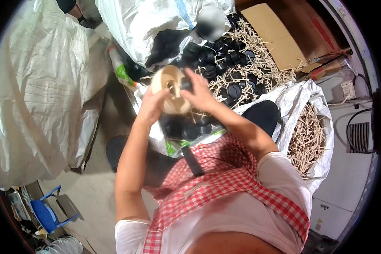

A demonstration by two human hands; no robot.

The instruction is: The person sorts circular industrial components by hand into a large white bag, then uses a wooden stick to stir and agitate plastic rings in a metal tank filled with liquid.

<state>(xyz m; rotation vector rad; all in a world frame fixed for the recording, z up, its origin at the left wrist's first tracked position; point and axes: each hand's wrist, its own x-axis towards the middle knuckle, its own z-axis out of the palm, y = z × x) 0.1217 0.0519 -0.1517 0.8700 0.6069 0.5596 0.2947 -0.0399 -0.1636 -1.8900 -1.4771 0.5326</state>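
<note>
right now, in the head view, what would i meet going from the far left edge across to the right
Big white sack → left hand → cream round piece → right hand → white sack of beige sticks → dark vent.

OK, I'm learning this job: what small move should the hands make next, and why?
I'd probably steady the cream round part with the left hand, then align the black piece with it: the right hand appears to pinch that piece close beside it, though blur hides whether they touch.
</note>
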